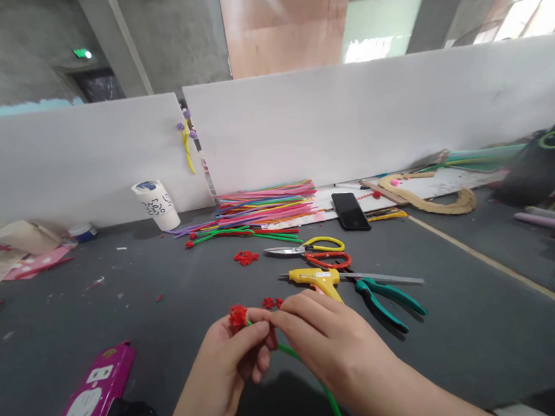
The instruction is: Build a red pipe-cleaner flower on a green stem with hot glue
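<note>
My left hand point(234, 354) pinches a pipe-cleaner flower between thumb and fingers. The flower has a small red head point(238, 315) above my index finger and a green stem point(334, 407). That stem leaves my grip and runs down beneath my right hand toward the front edge. My right hand point(338, 342) is closed, its fingertips meeting my left thumb tip; what they pinch is hidden. Just beyond my fingers lie small red petal pieces point(268, 302). A yellow glue gun point(315, 276) rests behind my right hand, partly covered by it.
Scissors point(305, 249), green-handled pliers point(387, 295) and a red curled piece point(246, 257) lie past my hands. Farther back are bundled pipe cleaners point(267, 205), a phone point(350, 211) and a white paper roll point(157, 205). A magenta device point(97, 395) with a black cable sits left.
</note>
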A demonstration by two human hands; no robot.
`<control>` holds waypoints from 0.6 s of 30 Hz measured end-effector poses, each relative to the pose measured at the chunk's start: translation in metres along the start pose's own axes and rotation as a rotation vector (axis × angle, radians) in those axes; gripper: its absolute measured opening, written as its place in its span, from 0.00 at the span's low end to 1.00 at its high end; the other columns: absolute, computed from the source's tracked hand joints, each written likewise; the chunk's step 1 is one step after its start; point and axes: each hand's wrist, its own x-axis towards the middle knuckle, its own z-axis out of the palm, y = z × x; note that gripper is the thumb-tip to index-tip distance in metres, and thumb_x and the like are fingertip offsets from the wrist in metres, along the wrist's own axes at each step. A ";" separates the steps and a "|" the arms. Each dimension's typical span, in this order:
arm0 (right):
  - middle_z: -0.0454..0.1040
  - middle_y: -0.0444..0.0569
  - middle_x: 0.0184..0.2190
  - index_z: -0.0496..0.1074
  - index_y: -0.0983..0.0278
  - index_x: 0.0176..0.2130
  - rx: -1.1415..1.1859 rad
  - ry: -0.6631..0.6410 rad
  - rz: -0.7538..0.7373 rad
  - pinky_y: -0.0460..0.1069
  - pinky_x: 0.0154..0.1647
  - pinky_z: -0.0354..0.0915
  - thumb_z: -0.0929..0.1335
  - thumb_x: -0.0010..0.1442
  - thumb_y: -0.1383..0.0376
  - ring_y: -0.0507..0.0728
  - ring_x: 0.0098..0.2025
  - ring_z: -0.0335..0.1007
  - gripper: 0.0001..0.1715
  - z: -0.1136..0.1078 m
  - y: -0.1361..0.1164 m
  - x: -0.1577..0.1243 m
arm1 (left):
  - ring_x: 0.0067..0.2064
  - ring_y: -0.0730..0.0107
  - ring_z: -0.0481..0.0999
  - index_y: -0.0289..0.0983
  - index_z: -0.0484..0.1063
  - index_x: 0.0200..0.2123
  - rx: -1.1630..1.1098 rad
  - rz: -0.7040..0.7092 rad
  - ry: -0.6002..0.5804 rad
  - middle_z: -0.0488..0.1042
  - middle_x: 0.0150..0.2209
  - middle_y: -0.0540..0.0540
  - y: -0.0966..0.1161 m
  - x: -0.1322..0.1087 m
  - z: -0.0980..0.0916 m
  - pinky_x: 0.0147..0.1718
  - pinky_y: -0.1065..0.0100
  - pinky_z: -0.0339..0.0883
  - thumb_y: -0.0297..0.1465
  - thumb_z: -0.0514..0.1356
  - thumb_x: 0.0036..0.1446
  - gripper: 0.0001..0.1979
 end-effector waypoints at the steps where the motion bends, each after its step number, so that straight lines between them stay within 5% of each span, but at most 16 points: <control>1: 0.71 0.53 0.32 0.72 0.70 0.43 -0.032 -0.026 -0.022 0.51 0.37 0.65 0.56 0.67 0.73 0.57 0.34 0.66 0.17 -0.001 0.002 -0.001 | 0.20 0.80 0.61 0.32 0.75 0.26 -0.016 -0.006 -0.006 0.67 0.20 0.53 -0.001 0.000 0.000 0.17 0.77 0.54 0.30 0.64 0.50 0.06; 6: 0.71 0.51 0.31 0.71 0.67 0.36 0.013 -0.048 -0.042 0.50 0.34 0.64 0.59 0.66 0.73 0.56 0.32 0.65 0.13 -0.005 0.012 -0.001 | 0.22 0.77 0.67 0.34 0.77 0.27 -0.056 -0.040 -0.017 0.72 0.19 0.50 -0.001 -0.003 0.000 0.22 0.75 0.61 0.27 0.63 0.50 0.03; 12: 0.71 0.40 0.24 0.68 0.63 0.28 0.670 0.091 0.468 0.43 0.28 0.61 0.66 0.56 0.72 0.49 0.27 0.66 0.06 -0.017 0.017 0.011 | 0.24 0.69 0.73 0.34 0.79 0.30 0.285 0.112 -0.069 0.75 0.23 0.47 0.000 -0.005 0.004 0.26 0.69 0.67 0.36 0.63 0.53 0.10; 18: 0.66 0.39 0.22 0.66 0.64 0.27 0.958 0.087 0.622 0.44 0.26 0.60 0.65 0.52 0.68 0.48 0.24 0.62 0.03 -0.017 0.026 0.019 | 0.23 0.69 0.71 0.36 0.77 0.33 0.408 0.181 -0.027 0.74 0.25 0.48 -0.007 0.001 0.003 0.23 0.70 0.66 0.38 0.59 0.57 0.12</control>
